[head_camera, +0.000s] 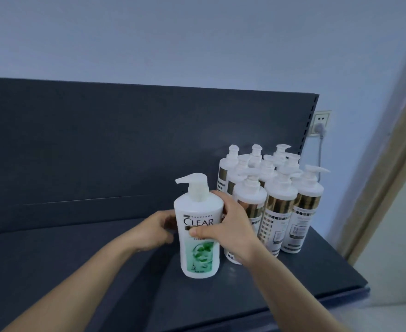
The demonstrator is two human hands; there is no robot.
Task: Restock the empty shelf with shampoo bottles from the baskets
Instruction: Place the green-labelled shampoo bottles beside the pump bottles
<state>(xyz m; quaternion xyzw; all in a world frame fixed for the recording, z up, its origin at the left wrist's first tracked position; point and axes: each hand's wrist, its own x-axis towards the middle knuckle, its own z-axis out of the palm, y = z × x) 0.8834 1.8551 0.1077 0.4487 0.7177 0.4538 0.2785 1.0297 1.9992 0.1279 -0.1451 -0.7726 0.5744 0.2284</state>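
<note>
A white pump bottle with a green label reading CLEAR [198, 250] stands upright on the dark shelf [101, 259]. My right hand [228, 224] grips its right side, thumb across the label. My left hand [156, 232] is at the bottle's left side with fingers curled; whether it touches the bottle is unclear. Just to the right stand several white pump bottles with gold bands [281, 212], packed in rows against the shelf's right end.
The shelf's dark back panel [125, 140] rises behind. The shelf surface left of the CLEAR bottle holds nothing. A wall socket with a grey plug [319, 127] and cable sits beyond the shelf's right end. A door frame [388, 176] is at right.
</note>
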